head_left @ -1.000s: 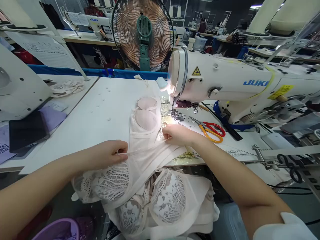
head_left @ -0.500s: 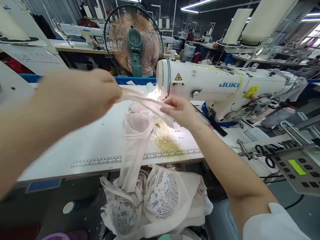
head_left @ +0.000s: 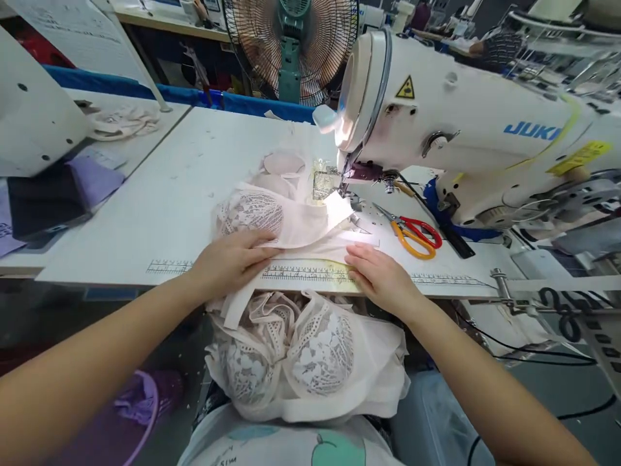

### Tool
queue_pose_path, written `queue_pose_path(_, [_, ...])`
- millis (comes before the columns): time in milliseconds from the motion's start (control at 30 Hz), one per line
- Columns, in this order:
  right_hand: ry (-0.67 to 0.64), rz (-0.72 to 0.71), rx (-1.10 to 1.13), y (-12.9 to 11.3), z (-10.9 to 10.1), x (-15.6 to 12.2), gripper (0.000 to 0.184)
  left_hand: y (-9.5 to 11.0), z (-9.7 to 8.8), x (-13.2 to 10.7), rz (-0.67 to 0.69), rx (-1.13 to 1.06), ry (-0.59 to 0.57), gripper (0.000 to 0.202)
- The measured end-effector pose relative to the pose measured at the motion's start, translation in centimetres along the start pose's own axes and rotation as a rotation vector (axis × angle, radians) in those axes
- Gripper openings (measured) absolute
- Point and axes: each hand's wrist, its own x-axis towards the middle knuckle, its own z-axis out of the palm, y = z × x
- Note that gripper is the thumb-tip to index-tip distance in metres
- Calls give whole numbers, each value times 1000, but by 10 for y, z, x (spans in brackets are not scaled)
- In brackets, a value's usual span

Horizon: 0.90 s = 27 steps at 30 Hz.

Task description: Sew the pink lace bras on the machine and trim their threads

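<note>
A pale pink bra with a lace cup point(head_left: 252, 210) lies on the white table, its band stretching right toward the needle area of the sewing machine point(head_left: 412, 97). A white end of the band point(head_left: 338, 207) is beside the presser foot, brightly lit. My left hand point(head_left: 233, 262) rests on the bra's lower edge, fingers stretched and slightly apart. Near the table's front edge my right hand point(head_left: 381, 275) lies flat, fingertips at the fabric's right part. On my lap, below the table edge, lies another lace bra point(head_left: 320, 356).
Orange-and-red-handled scissors point(head_left: 412, 233) lie right of the needle. A printed ruler point(head_left: 305, 275) runs along the front edge. A fan point(head_left: 291, 65) stands behind the table. Purple fabric pieces point(head_left: 94, 181) lie at left, and a purple bin point(head_left: 145, 414) stands below. Another person's arm point(head_left: 478, 48) shows behind.
Both hands have come down from holding stretched fabric in the air to resting on the bra on the table. The view has tilted down; the bra's lace side now shows.
</note>
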Motion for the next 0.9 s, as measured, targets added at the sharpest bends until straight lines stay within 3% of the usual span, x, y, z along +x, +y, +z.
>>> queue_pose_path(200, [48, -16, -62, -1, 7, -7, 27, -5, -2, -14, -28, -79, 71, 34])
queue_pose_path(400, [72, 36, -142, 7, 0, -23, 27, 0, 0, -11, 33, -64, 66, 32])
queue_pose_path(667, [211, -27, -181, 8, 1, -25, 18, 5, -5, -14, 110, -32, 46, 29])
queue_pose_path(900, [217, -11, -193, 13, -3, -32, 18, 12, -7, -11, 121, 9, -43, 30])
